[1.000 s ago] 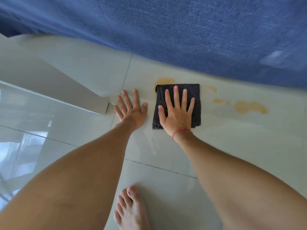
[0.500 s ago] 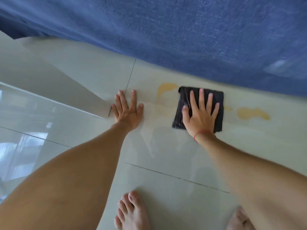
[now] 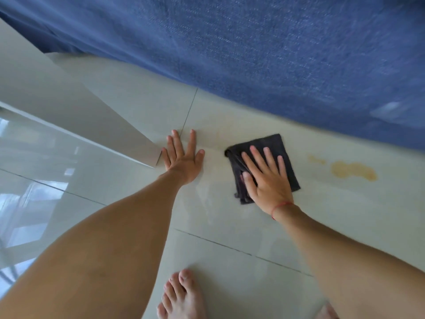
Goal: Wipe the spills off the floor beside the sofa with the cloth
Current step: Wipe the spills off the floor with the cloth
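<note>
A folded dark grey cloth [image 3: 285, 157] lies on the pale tiled floor [image 3: 230, 226], just in front of the blue sofa [image 3: 276, 54]. My right hand [image 3: 266, 180] presses flat on the cloth with its fingers spread. My left hand [image 3: 184, 157] rests flat on the bare tile to the left, holding nothing. A yellow-orange spill [image 3: 354, 172] sits on the floor right of the cloth, with a smaller smear [image 3: 316, 159] between them. The tile left of the cloth shows only a faint trace.
A pale wall corner or panel edge [image 3: 147, 155] ends just left of my left hand. My bare left foot [image 3: 181, 298] stands near the bottom edge, and my right foot [image 3: 326, 313] barely shows. A glossy tile [image 3: 46, 180] reflects light on the left.
My right hand slid the cloth right, then back a little to the left, turning it. The yellow patch left of the cloth no longer shows. My left hand stayed planted.
</note>
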Available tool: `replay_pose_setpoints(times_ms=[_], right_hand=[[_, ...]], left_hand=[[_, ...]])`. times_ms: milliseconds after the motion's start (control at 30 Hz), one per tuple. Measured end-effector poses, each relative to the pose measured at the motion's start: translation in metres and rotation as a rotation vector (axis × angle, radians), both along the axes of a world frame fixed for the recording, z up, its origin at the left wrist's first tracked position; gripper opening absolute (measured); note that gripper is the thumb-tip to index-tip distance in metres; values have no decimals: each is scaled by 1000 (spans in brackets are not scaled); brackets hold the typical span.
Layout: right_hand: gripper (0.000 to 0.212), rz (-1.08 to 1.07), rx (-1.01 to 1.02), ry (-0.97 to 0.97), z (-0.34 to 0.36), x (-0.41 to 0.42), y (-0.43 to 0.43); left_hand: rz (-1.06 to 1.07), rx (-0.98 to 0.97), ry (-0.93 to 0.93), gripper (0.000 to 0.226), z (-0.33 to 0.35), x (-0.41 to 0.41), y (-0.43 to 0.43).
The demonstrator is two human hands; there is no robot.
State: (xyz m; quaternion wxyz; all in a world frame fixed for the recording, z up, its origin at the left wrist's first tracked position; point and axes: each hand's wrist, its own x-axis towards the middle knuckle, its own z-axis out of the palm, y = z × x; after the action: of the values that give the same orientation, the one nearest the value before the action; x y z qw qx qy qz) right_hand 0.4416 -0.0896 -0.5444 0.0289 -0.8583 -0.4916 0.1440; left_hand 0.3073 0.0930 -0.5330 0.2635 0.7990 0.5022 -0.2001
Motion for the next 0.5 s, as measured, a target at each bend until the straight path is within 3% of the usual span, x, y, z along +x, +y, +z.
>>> replay_pose_setpoints(times_ms=[133,300,500], right_hand=[[60,-181,-90,-5,-1,28,-9],[57,-383,-44,12,-4,11,49],[57,-115,-6,24,-4,-18,100]], left_hand=[[6,4,-6,62,0,0,-2],[13,-10,-3,62,-1,0,0],[32,-53,-10,62,1,2,2]])
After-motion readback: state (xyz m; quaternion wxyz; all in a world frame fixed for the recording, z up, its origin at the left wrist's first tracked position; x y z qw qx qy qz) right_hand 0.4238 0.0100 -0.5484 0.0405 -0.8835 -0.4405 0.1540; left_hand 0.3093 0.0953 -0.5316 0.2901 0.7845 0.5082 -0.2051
